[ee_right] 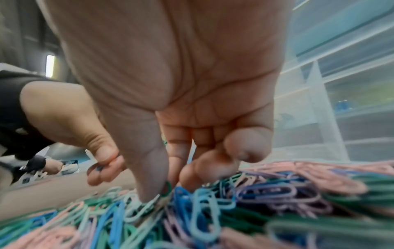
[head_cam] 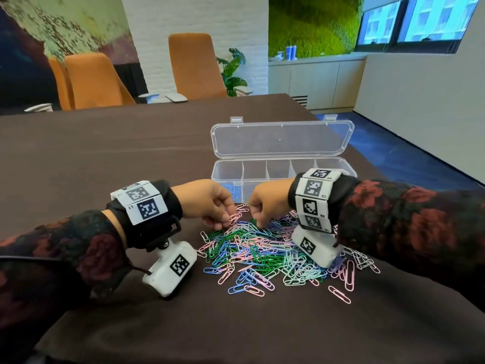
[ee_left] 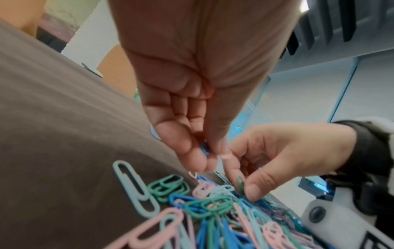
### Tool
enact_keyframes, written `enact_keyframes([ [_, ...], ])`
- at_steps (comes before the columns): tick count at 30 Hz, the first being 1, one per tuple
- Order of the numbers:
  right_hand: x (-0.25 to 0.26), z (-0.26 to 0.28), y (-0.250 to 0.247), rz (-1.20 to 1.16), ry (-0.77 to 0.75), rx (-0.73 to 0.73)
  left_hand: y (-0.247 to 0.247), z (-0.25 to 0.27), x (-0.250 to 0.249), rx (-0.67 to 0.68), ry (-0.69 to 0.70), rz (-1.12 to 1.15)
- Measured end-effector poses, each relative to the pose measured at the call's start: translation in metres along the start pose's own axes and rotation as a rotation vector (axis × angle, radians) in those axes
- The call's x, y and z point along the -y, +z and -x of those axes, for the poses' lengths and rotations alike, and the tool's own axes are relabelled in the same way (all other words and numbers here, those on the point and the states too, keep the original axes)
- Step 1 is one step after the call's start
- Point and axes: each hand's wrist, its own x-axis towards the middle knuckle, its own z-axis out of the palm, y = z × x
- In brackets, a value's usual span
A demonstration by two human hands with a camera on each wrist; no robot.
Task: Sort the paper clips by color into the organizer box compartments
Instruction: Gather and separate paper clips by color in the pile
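While both wrists hang low over the brown table (head_cam: 131, 153), the nearest thing to the person is the heap of paper clips (head_cam: 275, 253), a loose tangle of thin coated wire loops in pink, green, blue, lilac and pale mint, with a few pink strays lying apart at its near edge. At the far rim of that heap the right hand (head_cam: 267, 203) reaches down with curled fingers, its thumb and forefinger pinching a green clip (ee_right: 167, 188) that stands up out of the pile. Just beside it the left hand (head_cam: 207, 200) is curled too; the left wrist view shows a blue clip (ee_left: 205, 149) tucked between its thumb and fingers, while the head view shows a pink clip (head_cam: 234, 218) at its fingertips. The two hands are close together but not touching. Directly behind them stands the organizer box (head_cam: 262, 169), clear smooth plastic, long and rectangular, split by thin dividers into a row of compartments. Its leftmost compartment holds blue clips (head_cam: 233, 189). The hinged lid (head_cam: 280, 139) stands open, tilted back, with two small latches on its upper edge.
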Motion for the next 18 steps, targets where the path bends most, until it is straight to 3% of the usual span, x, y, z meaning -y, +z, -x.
enact_keyframes([
  [5, -0.012, 0.009, -0.004, -0.249, 0.000, -0.013, -0.002, 0.001, 0.004, 0.005, -0.016, 0.166],
  [12, -0.022, 0.017, -0.003, -0.333, -0.009, 0.002, 0.002, -0.008, -0.003, -0.061, -0.010, 0.182],
  [14, -0.026, 0.022, -0.005, -0.319, -0.007, 0.008, 0.004, -0.011, -0.008, -0.053, -0.002, 0.026],
  [18, -0.029, 0.036, -0.011, -0.223, 0.010, 0.068, 0.012, -0.020, -0.022, -0.019, 0.046, -0.496],
])
